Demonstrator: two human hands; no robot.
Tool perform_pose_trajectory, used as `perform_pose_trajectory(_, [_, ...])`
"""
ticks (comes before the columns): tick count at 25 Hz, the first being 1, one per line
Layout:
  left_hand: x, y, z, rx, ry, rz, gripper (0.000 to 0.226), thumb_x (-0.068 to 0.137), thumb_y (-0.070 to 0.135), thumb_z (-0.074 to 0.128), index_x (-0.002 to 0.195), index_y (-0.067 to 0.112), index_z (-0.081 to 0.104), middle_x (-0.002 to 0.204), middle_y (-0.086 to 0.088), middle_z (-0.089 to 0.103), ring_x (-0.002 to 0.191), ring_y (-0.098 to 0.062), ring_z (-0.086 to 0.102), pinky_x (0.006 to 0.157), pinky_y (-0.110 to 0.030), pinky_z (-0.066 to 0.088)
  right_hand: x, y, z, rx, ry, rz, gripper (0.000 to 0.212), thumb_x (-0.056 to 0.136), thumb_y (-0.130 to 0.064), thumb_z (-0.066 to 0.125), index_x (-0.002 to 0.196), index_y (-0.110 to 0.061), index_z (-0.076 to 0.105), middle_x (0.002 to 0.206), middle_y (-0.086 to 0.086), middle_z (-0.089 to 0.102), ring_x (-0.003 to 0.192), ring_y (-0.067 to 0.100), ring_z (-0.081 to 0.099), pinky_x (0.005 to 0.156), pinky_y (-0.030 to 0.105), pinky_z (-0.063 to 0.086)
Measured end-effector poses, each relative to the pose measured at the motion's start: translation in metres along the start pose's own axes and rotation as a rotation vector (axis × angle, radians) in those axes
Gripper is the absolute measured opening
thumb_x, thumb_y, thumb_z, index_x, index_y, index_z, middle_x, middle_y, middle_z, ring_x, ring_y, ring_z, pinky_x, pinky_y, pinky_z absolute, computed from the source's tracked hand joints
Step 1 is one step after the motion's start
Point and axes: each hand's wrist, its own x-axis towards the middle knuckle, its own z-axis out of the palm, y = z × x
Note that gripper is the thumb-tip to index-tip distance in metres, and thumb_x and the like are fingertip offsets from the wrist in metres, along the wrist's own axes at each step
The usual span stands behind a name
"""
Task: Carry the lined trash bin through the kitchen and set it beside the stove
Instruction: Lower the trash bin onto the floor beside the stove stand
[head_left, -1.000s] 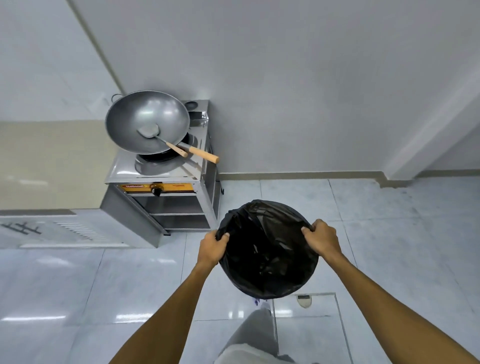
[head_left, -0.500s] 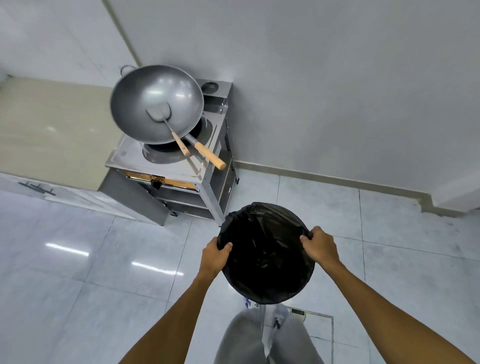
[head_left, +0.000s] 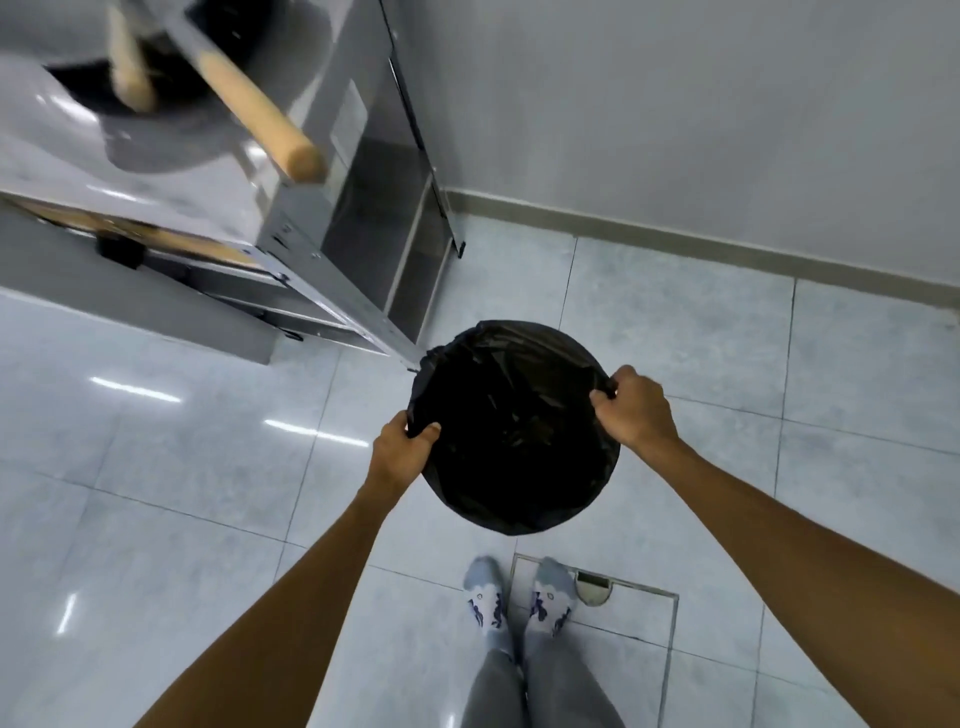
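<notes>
Bin (head_left: 514, 431), black-lined, round: over floor tiles (head_left: 182, 467) just right of stove (head_left: 291, 249) leg (near corner). Left hand (head_left: 400, 452) clamped on left rim; right hand (head_left: 631, 408) clamped on right rim. Socked feet (head_left: 519, 603) below.

Bin (head_left: 514, 431) liner was black, glossy. Stove (head_left: 291, 218) was silver steel with an orange strip (head_left: 156, 241) and black knob (head_left: 120, 251). Wok handle (head_left: 260, 117) was light wood. Floor (head_left: 156, 467) was pale blue-grey tile, mottled. Wall (head_left: 675, 104) was white, skirting (head_left: 675, 247) beige-grey. Socks (head_left: 519, 603) were light blue with a dark blue pattern; trousers (head_left: 540, 691) grey.
</notes>
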Motion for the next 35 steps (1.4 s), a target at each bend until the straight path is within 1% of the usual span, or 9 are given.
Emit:
perform_pose_trajectory(5, [0.103,-0.033,0.054,-0.021,-0.024,-0.012,0.048,0.093,0.032,0.063,0.134,0.009,0.057,0.127,-0.018,0.066,0.115,-0.042,0.062,0.1,-0.054,0.052,0.091,0.044,0.08,-0.004,-0.015,0.018,0.031,0.091,-0.031,0.062,0.108,-0.006,0.058,0.106,0.017,0.064,0.096,0.037,0.064,0.071,0.033,0.044])
perform_pose_trajectory(12, [0.214,-0.056,0.092,-0.085,-0.005,0.0,0.047,0.098,0.025,0.059,0.141,0.008,0.052,0.136,-0.02,0.06,0.123,-0.041,0.057,0.104,-0.053,0.048,0.189,0.062,0.151,-0.018,-0.027,-0.012,0.023,0.088,-0.015,0.06,0.108,-0.005,0.059,0.11,0.019,0.062,0.09,0.035,0.062,0.068,0.033,0.045])
perform_pose_trajectory(17, [0.249,-0.061,0.107,-0.144,-0.038,-0.03,0.046,0.099,0.019,0.057,0.144,0.011,0.049,0.139,-0.017,0.059,0.125,-0.04,0.057,0.099,-0.047,0.048,0.218,0.075,0.171,0.072,-0.025,0.018,0.035,0.082,-0.002,0.06,0.117,-0.005,0.059,0.113,0.02,0.061,0.097,0.038,0.063,0.07,0.033,0.046])
perform_pose_trajectory(20, [0.258,-0.059,0.111,-0.185,-0.04,-0.011,0.046,0.099,0.019,0.057,0.144,0.013,0.05,0.138,-0.016,0.06,0.124,-0.038,0.058,0.095,-0.044,0.047,0.224,0.081,0.176,0.179,-0.007,-0.01,0.039,0.081,0.003,0.057,0.119,-0.007,0.061,0.106,0.02,0.067,0.095,0.038,0.066,0.073,0.034,0.051])
perform_pose_trajectory(24, [0.265,-0.059,0.113,-0.261,0.007,-0.008,0.049,0.098,0.023,0.059,0.144,0.01,0.049,0.139,-0.016,0.059,0.124,-0.038,0.057,0.095,-0.043,0.049,0.223,0.076,0.182,0.34,-0.005,-0.017,0.037,0.091,-0.007,0.055,0.128,-0.009,0.056,0.11,0.019,0.067,0.101,0.037,0.065,0.076,0.034,0.049])
perform_pose_trajectory(27, [0.258,-0.068,0.123,-0.366,0.003,-0.101,0.054,0.096,0.028,0.063,0.145,0.011,0.046,0.141,-0.015,0.057,0.125,-0.037,0.056,0.098,-0.048,0.052,0.208,0.08,0.194,0.457,-0.112,0.143,0.041,0.096,-0.027,0.056,0.134,-0.014,0.046,0.124,0.015,0.057,0.112,0.038,0.059,0.086,0.047,0.057])
perform_pose_trajectory(30, [0.253,-0.073,0.137,-0.489,-0.033,-0.185,0.058,0.093,0.033,0.065,0.144,0.017,0.044,0.137,-0.012,0.057,0.121,-0.037,0.056,0.096,-0.057,0.053,0.196,0.083,0.208,0.692,-0.262,0.333,0.038,0.094,-0.012,0.052,0.13,-0.02,0.043,0.128,0.012,0.053,0.112,0.039,0.058,0.072,0.058,0.061])
perform_pose_trajectory(32, [0.257,-0.068,0.145,-0.557,-0.024,-0.155,0.054,0.094,0.029,0.063,0.143,0.018,0.043,0.131,-0.009,0.057,0.116,-0.034,0.056,0.096,-0.056,0.053,0.205,0.085,0.21,0.713,-0.246,0.314,0.044,0.088,0.001,0.046,0.126,-0.02,0.046,0.129,0.014,0.055,0.11,0.041,0.059,0.063,0.06,0.06])
perform_pose_trajectory(35, [0.273,-0.056,0.151,-0.588,-0.032,-0.092,0.052,0.094,0.025,0.063,0.142,0.018,0.042,0.129,-0.007,0.056,0.113,-0.031,0.055,0.091,-0.05,0.053,0.227,0.081,0.205,0.721,-0.206,0.263,0.043,0.087,0.005,0.042,0.123,-0.018,0.047,0.129,0.014,0.055,0.108,0.042,0.06,0.057,0.058,0.061])
